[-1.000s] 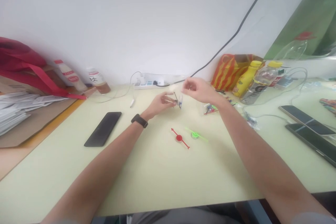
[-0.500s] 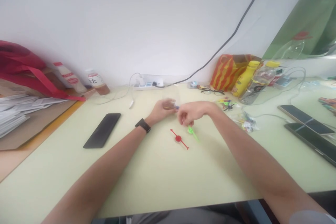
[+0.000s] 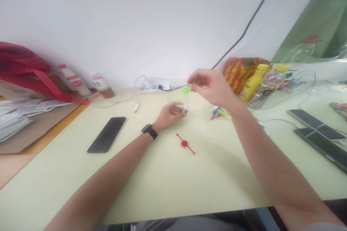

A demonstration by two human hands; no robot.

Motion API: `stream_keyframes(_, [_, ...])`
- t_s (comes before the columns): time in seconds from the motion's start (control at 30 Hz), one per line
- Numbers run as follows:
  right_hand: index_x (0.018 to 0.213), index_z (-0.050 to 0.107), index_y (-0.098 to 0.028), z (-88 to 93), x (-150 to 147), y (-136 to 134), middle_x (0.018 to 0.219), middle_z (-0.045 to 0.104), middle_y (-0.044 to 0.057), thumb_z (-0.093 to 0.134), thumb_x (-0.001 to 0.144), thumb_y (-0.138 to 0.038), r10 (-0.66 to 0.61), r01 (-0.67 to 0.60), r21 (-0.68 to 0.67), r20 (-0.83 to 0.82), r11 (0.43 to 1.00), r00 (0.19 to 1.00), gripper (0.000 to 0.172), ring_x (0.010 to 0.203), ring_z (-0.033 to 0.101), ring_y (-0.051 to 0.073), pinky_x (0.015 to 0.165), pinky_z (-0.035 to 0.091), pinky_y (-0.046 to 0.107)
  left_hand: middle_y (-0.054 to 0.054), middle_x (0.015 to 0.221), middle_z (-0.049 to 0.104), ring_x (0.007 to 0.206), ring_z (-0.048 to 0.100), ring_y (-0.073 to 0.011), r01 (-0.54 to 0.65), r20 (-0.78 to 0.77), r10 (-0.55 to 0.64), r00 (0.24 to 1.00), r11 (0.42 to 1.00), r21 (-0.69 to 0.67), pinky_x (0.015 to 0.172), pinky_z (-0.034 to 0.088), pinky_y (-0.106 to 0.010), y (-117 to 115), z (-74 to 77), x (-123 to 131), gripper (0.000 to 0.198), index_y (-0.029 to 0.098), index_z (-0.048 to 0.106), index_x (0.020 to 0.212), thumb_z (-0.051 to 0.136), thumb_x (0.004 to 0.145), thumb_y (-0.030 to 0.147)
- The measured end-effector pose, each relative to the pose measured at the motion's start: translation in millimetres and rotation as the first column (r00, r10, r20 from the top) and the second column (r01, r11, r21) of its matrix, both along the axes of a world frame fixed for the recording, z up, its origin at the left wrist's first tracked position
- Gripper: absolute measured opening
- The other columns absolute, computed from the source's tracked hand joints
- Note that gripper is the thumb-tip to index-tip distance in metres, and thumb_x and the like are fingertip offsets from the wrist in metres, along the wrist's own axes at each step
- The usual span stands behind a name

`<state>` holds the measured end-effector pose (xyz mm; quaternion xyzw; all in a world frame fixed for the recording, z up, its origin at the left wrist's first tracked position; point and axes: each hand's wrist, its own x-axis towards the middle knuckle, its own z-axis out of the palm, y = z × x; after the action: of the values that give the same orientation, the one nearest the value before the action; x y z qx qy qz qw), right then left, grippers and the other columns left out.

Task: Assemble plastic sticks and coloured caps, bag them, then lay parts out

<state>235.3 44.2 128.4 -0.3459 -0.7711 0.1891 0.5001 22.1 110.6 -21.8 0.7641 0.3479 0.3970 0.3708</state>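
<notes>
My right hand point(image 3: 207, 86) is raised off the table and pinches a bright green plastic arrow spinner point(image 3: 185, 90) at the fingertips. Below it, my left hand point(image 3: 171, 115) rests on the table with its fingers curled around a see-through object whose kind I cannot make out, perhaps a bag or cup. A small blue piece point(image 3: 185, 110) shows at its fingertips. A red arrow spinner point(image 3: 184, 144), round in the middle with an arrow tip, lies on the table just in front of my left hand.
Small coloured plastic pieces point(image 3: 220, 112) lie beyond my right forearm. A black phone point(image 3: 106, 134) is at left, with two more phones point(image 3: 316, 123) at right. Bottles point(image 3: 101, 86), a striped bag point(image 3: 233, 70) and a power strip point(image 3: 153, 86) stand along the wall.
My right hand has risen away from the table towards the wall, carrying the green arrow spinner from beside the red one. My left hand stays nearly in place.
</notes>
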Motion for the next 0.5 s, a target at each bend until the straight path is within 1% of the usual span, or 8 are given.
stream_keyframes(0.1, [0.087,0.071,-0.02,-5.9,-6.3,2.1,0.087,0.073,0.003,0.064,0.088,-0.018,-0.036,0.029,0.083,0.085,0.996,0.996,0.007,0.078,0.065,0.019,0.076,0.052,0.033,-0.009,0.105,0.079,0.096,0.077,-0.0243,-0.004,-0.066,0.006,0.998,1.0,0.027,0.079,0.06,-0.032,-1.8,2.2,0.1,0.058,0.022,0.066,0.128,0.084,0.08,0.05])
stream_keyframes(0.2, [0.089,0.07,-0.02,-8.9,-10.4,2.1,0.085,0.071,0.002,0.06,0.088,-0.014,-0.086,0.073,0.139,0.089,0.988,0.992,0.012,0.076,0.062,0.018,0.074,0.048,0.032,-0.008,0.106,0.079,0.095,0.076,-0.0237,0.009,-0.105,-0.004,0.994,0.999,0.048,0.078,0.06,-0.032,-2.8,3.4,-0.2,0.06,0.022,0.065,0.129,0.084,0.08,0.051])
stream_keyframes(0.27, [0.089,0.069,-0.02,-10.5,-11.4,2.4,0.083,0.07,0.002,0.058,0.088,-0.013,-0.116,0.098,0.151,0.112,0.984,0.987,0.013,0.075,0.061,0.018,0.073,0.046,0.031,-0.007,0.106,0.078,0.095,0.076,-0.0233,0.024,-0.121,-0.016,0.992,0.998,0.059,0.081,0.06,-0.032,-2.9,2.7,-0.6,0.063,0.023,0.064,0.131,0.085,0.079,0.05])
stream_keyframes(0.4, [0.087,0.067,-0.02,-16.1,-11.6,4.6,0.08,0.068,0.002,0.054,0.086,-0.009,-0.152,0.118,0.15,0.241,0.982,0.959,0.017,0.073,0.059,0.019,0.069,0.041,0.031,-0.006,0.109,0.077,0.099,0.074,-0.0238,0.045,-0.171,-0.031,0.985,0.996,0.079,0.086,0.06,-0.034,-1.8,-2.4,-1.6,0.072,0.024,0.06,0.137,0.088,0.074,0.047])
stream_keyframes(0.5, [0.089,0.065,-0.02,-21.0,-12.5,6.7,0.085,0.069,0.003,0.051,0.083,-0.006,-0.187,0.137,0.177,0.312,0.975,0.931,0.021,0.075,0.059,0.02,0.068,0.038,0.031,-0.006,0.109,0.077,0.098,0.074,-0.0235,0.055,-0.188,-0.04,0.981,0.996,0.073,0.085,0.061,-0.035,-0.8,-5.1,-1.7,0.07,0.024,0.059,0.138,0.086,0.077,0.046])
